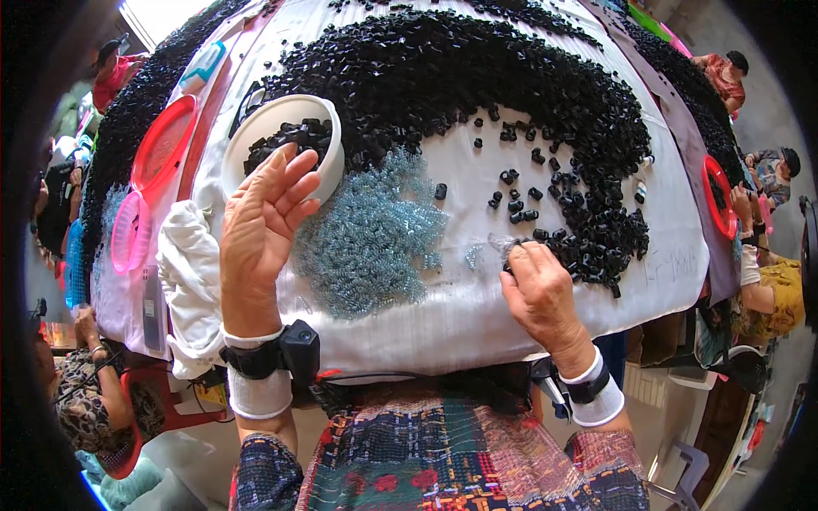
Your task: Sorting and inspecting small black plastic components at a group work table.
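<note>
My left hand (266, 200) hovers palm up by the near rim of a white bowl (331, 157), its fingers stretched out with nothing visible in them. Small black plastic parts (298, 134) lie inside the bowl. To the right of that hand spreads a pile of bluish coil springs (371, 238). My right hand (541, 294) is low over the white cloth, fingers closed in a pinch. A blurred, spring-like bit (501, 242) and something dark show at its fingertips; what it grips cannot be made out. Loose black parts (515, 206) lie just beyond.
A large heap of black parts (477, 64) arcs across the cloth-covered table (460, 315). At left are a crumpled white cloth (192, 277), a phone (153, 311), a red basket (162, 145) and a pink basket (130, 232). Other people sit along both sides.
</note>
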{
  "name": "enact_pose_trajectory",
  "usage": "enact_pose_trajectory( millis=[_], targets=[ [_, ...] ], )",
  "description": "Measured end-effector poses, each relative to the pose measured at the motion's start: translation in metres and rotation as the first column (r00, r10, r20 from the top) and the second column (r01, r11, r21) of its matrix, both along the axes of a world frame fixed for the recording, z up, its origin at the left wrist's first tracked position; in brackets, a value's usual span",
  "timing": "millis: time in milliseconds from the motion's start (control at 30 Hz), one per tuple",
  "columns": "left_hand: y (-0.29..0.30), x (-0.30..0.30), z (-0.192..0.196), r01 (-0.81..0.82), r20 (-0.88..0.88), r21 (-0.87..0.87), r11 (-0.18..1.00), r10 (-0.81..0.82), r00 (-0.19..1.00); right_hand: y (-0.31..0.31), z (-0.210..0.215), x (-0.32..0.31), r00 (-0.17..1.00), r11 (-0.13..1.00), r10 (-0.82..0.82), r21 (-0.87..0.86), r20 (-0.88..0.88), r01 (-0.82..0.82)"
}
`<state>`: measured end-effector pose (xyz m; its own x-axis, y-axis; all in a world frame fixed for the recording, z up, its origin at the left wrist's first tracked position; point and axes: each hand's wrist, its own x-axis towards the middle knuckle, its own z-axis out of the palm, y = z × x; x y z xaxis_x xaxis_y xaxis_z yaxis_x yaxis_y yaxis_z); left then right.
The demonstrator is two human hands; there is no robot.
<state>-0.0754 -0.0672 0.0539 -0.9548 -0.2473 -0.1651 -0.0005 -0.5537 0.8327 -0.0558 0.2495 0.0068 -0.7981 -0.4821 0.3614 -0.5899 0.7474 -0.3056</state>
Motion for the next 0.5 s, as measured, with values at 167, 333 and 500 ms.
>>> enact_pose_trajectory(
  millis=[167,333,500],
  targets=[
    [0.002,0.006,-0.005,-0.011,-0.017,-0.052,0.999,0.01,1.0,-0.012,0.018,0.0,0.926,0.803,0.115,-0.582,0.36,0.127],
    [0.047,0.03,-0.01,0.412,-0.008,0.007,0.911,-0.412,0.911,-0.023,0.037,0.001,0.883,0.622,0.356,-0.783,0.307,0.021],
    [0.082,0.048,-0.009,0.58,-0.005,0.339,0.741,-0.615,0.789,-0.057,0.045,0.002,0.871,0.511,0.465,-0.851,0.157,-0.119]
  ],
)
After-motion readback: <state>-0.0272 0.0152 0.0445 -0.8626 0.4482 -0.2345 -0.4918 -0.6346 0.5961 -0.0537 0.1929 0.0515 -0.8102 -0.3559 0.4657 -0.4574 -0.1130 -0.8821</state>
